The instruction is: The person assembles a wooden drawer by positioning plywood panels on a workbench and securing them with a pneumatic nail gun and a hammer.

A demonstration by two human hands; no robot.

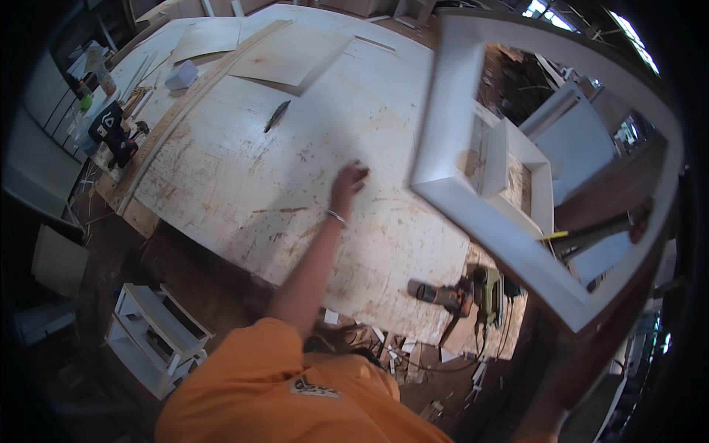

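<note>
Over the pale, stained worktable (244, 181), my left hand (348, 183) is stretched forward with curled fingers and a bracelet at the wrist. Whatever those fingers may hold is too small to make out. A white open box frame (450, 193) is raised and tilted at the right, somewhat blurred. My right arm reaches up along its outer side, and my right hand (639, 221) is closed round its far right side, partly hidden. Near that hand, a dark bar-shaped thing with a yellow end (554, 235) shows through the frame's opening.
A drill (442, 295) and a green power tool (487, 295) with a cord lie at the near right corner. A dark narrow piece (277, 117) and thin panels (295, 55) are farther back. A black tool (114, 133) stands left; a small white cabinet (155, 328) is below.
</note>
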